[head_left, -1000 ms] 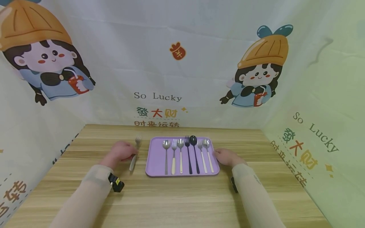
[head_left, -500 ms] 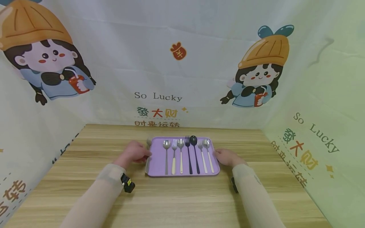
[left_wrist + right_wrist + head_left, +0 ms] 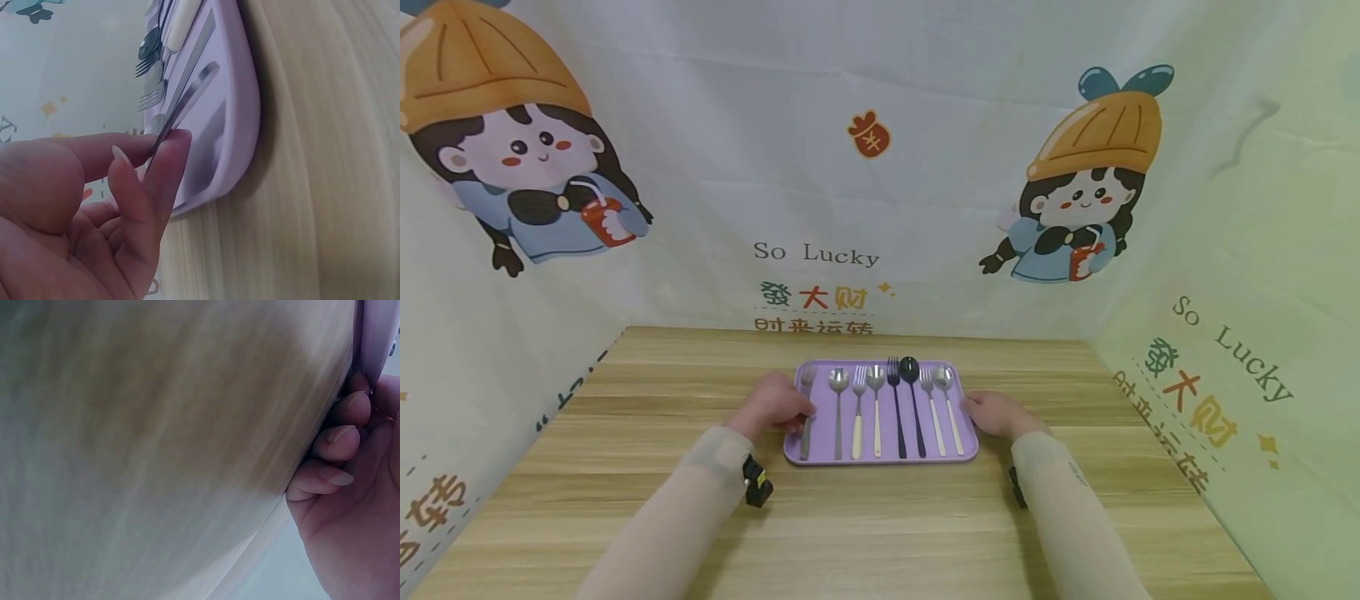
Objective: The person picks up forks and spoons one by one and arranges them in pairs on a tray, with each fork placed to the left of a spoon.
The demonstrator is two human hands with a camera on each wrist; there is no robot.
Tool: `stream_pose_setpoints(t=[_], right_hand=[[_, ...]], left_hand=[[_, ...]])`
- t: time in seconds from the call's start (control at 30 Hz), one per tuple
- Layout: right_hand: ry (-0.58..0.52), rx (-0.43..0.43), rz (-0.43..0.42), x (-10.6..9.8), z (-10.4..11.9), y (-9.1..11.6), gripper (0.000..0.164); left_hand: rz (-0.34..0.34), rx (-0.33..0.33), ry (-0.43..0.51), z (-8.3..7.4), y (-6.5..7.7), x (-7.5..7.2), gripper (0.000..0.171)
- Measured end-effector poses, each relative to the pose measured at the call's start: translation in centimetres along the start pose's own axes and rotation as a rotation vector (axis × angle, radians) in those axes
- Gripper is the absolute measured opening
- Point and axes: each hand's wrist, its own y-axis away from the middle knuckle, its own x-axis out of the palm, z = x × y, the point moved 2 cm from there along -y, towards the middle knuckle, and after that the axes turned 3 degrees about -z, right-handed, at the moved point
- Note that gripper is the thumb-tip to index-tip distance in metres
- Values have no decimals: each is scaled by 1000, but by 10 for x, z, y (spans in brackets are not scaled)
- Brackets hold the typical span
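Note:
My left hand [image 3: 777, 403] pinches a silver fork [image 3: 806, 440] between thumb and fingers, over the left end of the purple tray [image 3: 816, 457]. In the left wrist view the fork's handle [image 3: 199, 86] tilts up from the tray floor, its shadow beneath it; my fingers hide its middle. At the tray's right edge, my right hand [image 3: 996, 412] grips the rim, with curled fingers low against the table in the right wrist view. Beside the fork lies a silver spoon [image 3: 838, 417], then a cream-handled fork [image 3: 857, 417] and a cream-handled spoon [image 3: 876, 417].
Farther right on the tray are a black fork [image 3: 897, 412], a black spoon [image 3: 913, 408], a white-handled fork [image 3: 933, 417] and a white-handled spoon [image 3: 951, 417]. The wooden table [image 3: 880, 525] meets a printed cloth [image 3: 940, 275] behind.
My left hand has carried the fork rightward from the bare table, across the tray's left rim, to over the tray. The right hand and the tray have stayed in place.

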Motion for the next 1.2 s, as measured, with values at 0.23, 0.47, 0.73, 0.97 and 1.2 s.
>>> stream_pose_setpoints(t=[0.23, 0.47, 0.73, 0.97, 1.2], right_hand=[[0, 1, 11, 1, 1, 1, 59], [-16, 1, 13, 3, -2, -1, 58], [-13, 0, 11, -1, -3, 1, 58], [-18, -23, 5, 2, -4, 1, 57], [-19, -7, 14, 1, -1, -1, 58]], left_hand=[[0, -13, -59, -1, -4, 8, 15], [-23, 11, -123, -2, -5, 11, 16], [-50, 44, -168, -5, 0, 11, 15], [-60, 73, -223, -4, -4, 17, 17], [-61, 104, -257, 14, -28, 19, 15]])
